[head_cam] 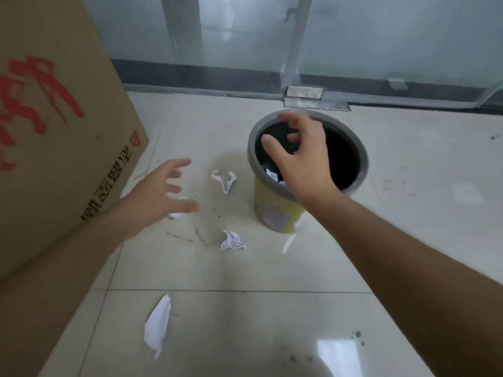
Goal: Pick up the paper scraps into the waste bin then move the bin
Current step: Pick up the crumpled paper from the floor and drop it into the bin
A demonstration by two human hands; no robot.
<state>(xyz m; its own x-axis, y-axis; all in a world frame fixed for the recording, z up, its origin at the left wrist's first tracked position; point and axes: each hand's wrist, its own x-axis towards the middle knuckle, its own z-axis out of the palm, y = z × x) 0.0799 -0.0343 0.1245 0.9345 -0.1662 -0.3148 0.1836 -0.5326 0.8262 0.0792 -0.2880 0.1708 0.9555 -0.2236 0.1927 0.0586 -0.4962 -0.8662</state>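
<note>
A round waste bin (362, 159) with a grey rim and a yellowish wall stands on the tiled floor; a white scrap (272, 175) lies inside it. My right hand (302, 156) hovers over the bin's mouth, fingers spread and empty. My left hand (160, 191) reaches over the floor to the bin's left, fingers apart, above a small white scrap (177, 214) that it partly hides. A twisted scrap (224, 179) lies just left of the bin. A crumpled scrap (232, 240) lies in front of it. A long scrap (158, 323) lies nearer to me.
A large cardboard box (54, 131) with red print fills the left side, close to my left arm. Frosted glass panels (381, 36) with a metal door fitting (303, 95) stand behind the bin. A thin white sliver (288, 243) lies by the bin's base.
</note>
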